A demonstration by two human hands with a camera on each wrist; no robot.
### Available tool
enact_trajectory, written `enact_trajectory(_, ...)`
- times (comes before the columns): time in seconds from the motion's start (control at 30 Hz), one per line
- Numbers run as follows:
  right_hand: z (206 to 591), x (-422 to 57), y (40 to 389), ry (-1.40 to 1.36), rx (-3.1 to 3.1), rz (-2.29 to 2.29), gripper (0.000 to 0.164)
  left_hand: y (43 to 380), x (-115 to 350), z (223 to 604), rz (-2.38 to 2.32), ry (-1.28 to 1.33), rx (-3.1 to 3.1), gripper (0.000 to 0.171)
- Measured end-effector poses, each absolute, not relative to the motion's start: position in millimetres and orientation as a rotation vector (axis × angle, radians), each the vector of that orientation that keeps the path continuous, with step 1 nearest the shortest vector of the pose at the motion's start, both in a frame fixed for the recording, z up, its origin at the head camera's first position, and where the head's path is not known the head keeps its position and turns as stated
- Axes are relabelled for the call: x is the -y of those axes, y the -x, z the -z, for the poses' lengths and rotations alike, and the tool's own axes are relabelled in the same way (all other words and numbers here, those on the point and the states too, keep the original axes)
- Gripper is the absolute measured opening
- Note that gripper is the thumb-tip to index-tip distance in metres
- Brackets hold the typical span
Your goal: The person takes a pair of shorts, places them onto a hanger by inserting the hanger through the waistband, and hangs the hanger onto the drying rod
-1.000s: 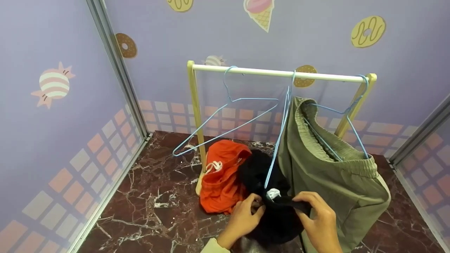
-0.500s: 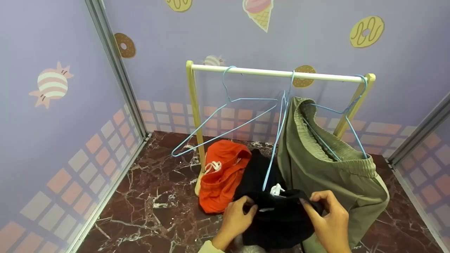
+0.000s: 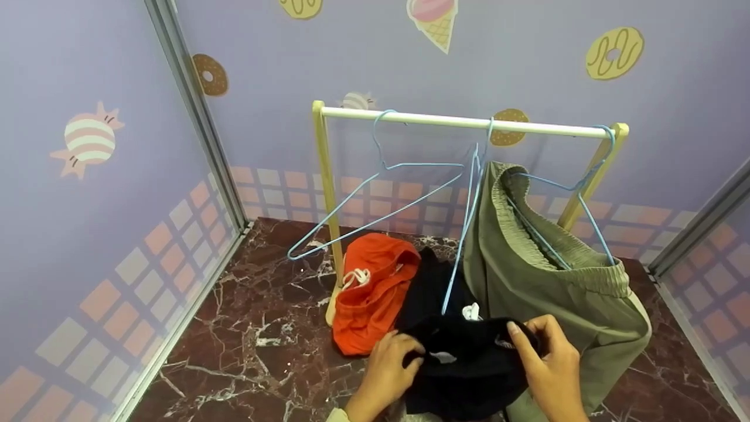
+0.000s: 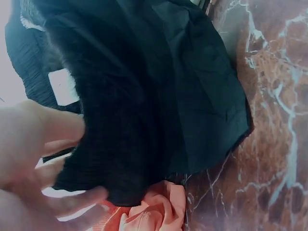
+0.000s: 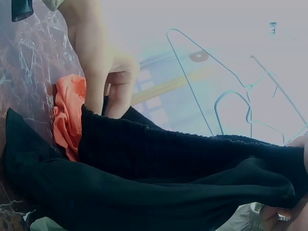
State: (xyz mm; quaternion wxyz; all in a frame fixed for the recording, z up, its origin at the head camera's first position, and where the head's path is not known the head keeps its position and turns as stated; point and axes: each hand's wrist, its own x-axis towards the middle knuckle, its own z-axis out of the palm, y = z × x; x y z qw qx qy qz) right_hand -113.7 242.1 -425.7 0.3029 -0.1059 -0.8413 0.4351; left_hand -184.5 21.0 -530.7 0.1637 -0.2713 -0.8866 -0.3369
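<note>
A pair of black pants with an elastic waistband and a white drawstring is held open at the waist between both hands. The left hand pinches the left side of the waistband, thumb and fingers on either side of the cloth. On the opposite side, the right hand grips the band with its thumb on top. A white label shows inside the waist in the left wrist view. Just behind the waistband hangs a light blue wire hanger, its lower end reaching down to the black cloth.
A rack with a white bar stands against the wall. An unused blue hanger hangs at its left. Olive pants hang at its right, close to the right hand. Orange shorts lie on the marbled surface at left.
The hands have moved apart, the right one to the right, spreading the bunched black waistband wide. The middle hanger has swung slightly, and its lower end is now behind the band.
</note>
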Motion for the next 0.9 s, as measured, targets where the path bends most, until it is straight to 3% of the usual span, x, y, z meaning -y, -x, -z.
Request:
enact_trajectory(0.33, 425.8, -243.4, 112.8, 0.318, 2.269, -1.186, 0.02, 187.0, -22.7, 533.2, 0.991, 0.835, 2.352, 0.028)
enact_trajectory(0.67, 428.6, -240.5, 113.6, 0.257, 2.301, -1.195, 0.017, 188.0, -19.1, 532.3, 1.403, 0.795, 2.623, 0.097)
enact_trajectory(0.8, 429.8, -240.8, 113.5, 0.195, 2.293, -1.202, 0.016, 186.6, -18.0, 532.8, 1.459, 0.82, 2.719, 0.095)
enact_trajectory(0.9, 429.3, -240.7, 112.7, 0.129, 2.285, -1.219, 0.016, 185.5, -20.6, 534.1, 1.386, 0.804, 2.765, 0.076)
